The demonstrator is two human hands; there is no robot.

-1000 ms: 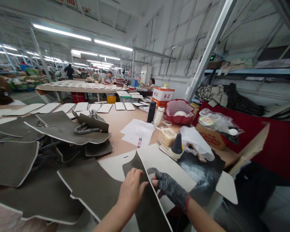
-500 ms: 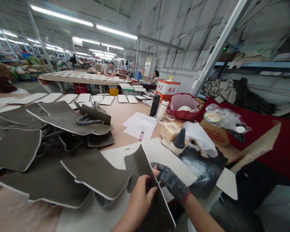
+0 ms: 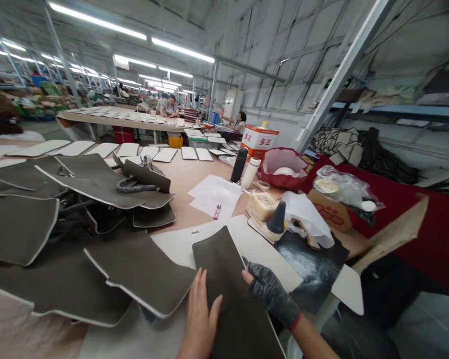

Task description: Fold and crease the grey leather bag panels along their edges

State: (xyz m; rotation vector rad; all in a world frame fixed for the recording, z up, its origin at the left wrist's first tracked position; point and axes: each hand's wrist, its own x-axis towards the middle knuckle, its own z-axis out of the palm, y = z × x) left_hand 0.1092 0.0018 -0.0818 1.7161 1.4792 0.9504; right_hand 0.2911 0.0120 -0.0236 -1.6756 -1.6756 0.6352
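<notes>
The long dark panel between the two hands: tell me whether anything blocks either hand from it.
Nothing visible does. The left hand is at the left side of the long dark panel, and the gloved right hand is at its right edge. The neighboring dark panel lies to the left, not between.

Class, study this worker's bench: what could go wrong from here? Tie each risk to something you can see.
1. The left hand is close to the dark piece left of the long panel, so a sideways sweep might nudge it.
2. The black sheet near the gloved right hand carries whitish smears, which could perhaps mark the panel.
3. The overlapping pieces heaped farther left could slide if bumped.
</notes>
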